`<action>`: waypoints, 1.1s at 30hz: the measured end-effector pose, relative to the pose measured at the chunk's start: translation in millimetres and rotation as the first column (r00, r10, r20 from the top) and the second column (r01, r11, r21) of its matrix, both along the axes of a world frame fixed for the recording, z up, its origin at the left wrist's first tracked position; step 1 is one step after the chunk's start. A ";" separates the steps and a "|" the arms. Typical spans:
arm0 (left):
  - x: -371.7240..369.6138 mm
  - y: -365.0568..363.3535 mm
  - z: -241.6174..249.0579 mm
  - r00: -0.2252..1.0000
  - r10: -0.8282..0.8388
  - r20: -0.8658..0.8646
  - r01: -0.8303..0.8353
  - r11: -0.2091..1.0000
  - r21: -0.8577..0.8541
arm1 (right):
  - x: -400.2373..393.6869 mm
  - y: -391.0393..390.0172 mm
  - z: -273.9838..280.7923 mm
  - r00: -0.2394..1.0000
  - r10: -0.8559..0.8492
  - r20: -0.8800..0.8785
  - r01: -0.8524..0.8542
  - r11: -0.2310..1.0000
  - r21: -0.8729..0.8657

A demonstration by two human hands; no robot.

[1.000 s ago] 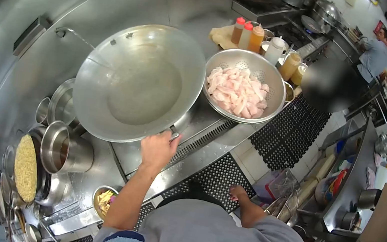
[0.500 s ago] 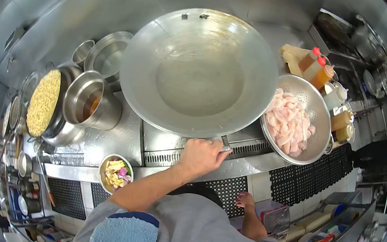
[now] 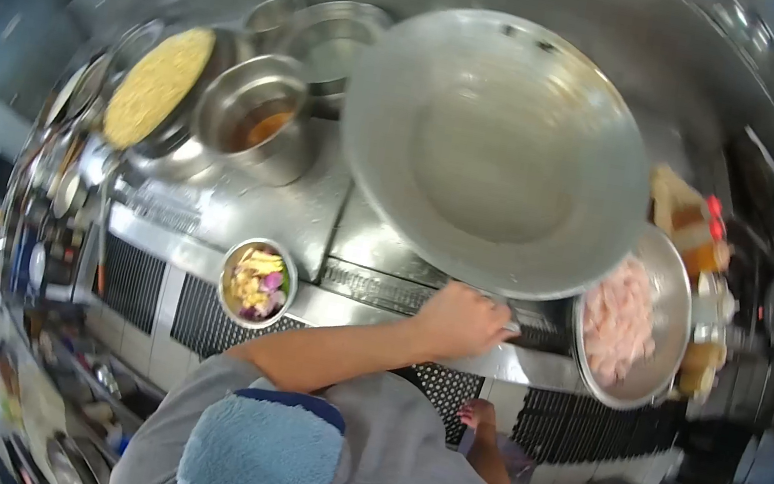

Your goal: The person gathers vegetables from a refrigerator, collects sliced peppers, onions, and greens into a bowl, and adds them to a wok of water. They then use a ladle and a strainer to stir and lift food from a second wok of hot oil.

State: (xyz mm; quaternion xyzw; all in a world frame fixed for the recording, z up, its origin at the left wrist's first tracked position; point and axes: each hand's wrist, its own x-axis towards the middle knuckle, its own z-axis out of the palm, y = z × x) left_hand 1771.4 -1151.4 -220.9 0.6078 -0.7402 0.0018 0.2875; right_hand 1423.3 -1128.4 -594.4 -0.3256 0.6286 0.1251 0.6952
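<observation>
My left hand (image 3: 462,325) is closed around the short handle of a large metal wok (image 3: 371,148), at its near rim. Clear liquid with a rippled shine lies in the wok. Lower down, by my side, hangs my right hand (image 3: 478,415), small and slightly blurred; its fingers look loosely apart and nothing shows in them. Just right of the wok sits a steel colander (image 3: 673,323) with pale raw meat strips (image 3: 619,324). A small metal bowl (image 3: 226,289) of chopped yellow, purple and green pieces stands at the counter's front edge, left of my left forearm.
Left of the wok stand a deep steel pot (image 3: 285,150) with brown liquid, a pot of clear liquid (image 3: 332,46) and a heap of yellow noodles (image 3: 158,89). Squeeze bottles (image 3: 705,257) line the right side. Black perforated mats (image 3: 595,432) cover part of the floor.
My view has swung, so the wok and colander appear further right and the colander lower. My left hand keeps its grip on the wok handle. The right hand stays low.
</observation>
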 end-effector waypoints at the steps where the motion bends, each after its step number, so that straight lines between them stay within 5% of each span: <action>1: 0.5 1.7 -0.2 1.000 0.004 0.010 -0.005 0.999 0.038 | 5.7 -1.8 7.4 0.998 -0.050 0.040 0.050 0.999 0.000; 4: 1.5 4.1 -4.7 1.000 -0.001 0.004 0.000 0.994 0.114 | -4.9 -4.7 -29.4 0.951 0.186 0.246 -0.132 0.966 -0.221; 6: 2.1 6.1 -8.4 1.000 0.006 -0.018 -0.005 0.998 0.067 | 12.9 -11.3 -28.8 0.956 0.197 0.218 -0.138 0.956 -0.259; 8: 0.3 5.1 -11.6 0.999 0.004 -0.040 -0.003 0.999 0.039 | 30.1 -6.4 -3.0 0.999 -0.052 -0.008 0.050 0.989 -0.142; 11: -4.6 6.5 -15.3 0.998 0.015 -0.067 -0.014 1.000 0.009 | 39.2 0.2 19.6 0.994 0.102 -0.025 -0.105 0.969 -0.222; 16: 18.1 53.5 22.7 0.998 -0.026 -0.059 0.008 0.957 -0.290 | 53.2 11.2 24.6 0.984 0.118 -0.131 -0.136 0.981 -0.140; 18: 36.3 82.9 21.6 0.994 -0.072 -0.076 0.049 0.960 -0.275 | 57.4 22.3 19.3 0.980 0.138 -0.141 -0.155 0.981 -0.120; 23: 121.0 216.9 21.7 0.946 0.000 -0.323 -0.024 0.997 -0.070 | 107.0 68.9 47.6 0.963 0.195 -0.188 -0.235 0.947 -0.218; 26: 176.8 322.5 0.1 0.883 0.218 -0.416 -0.231 0.973 0.018 | 153.8 97.3 43.3 0.914 0.322 -0.248 -0.357 0.927 -0.114; 27: 193.4 360.0 -7.1 0.854 0.283 -0.436 -0.290 0.956 0.052 | 149.4 96.0 14.1 0.961 0.244 -0.131 -0.245 0.969 0.012; 30: 245.5 475.3 -20.3 0.752 0.461 -0.471 -0.454 0.880 0.136 | 193.4 146.0 -62.4 0.841 0.412 -0.351 -0.438 0.899 0.008; 33: 279.8 569.9 -31.5 0.621 0.584 -0.523 -0.605 0.781 0.152 | 298.3 206.6 -28.3 0.710 0.686 -0.159 -0.703 0.703 -0.107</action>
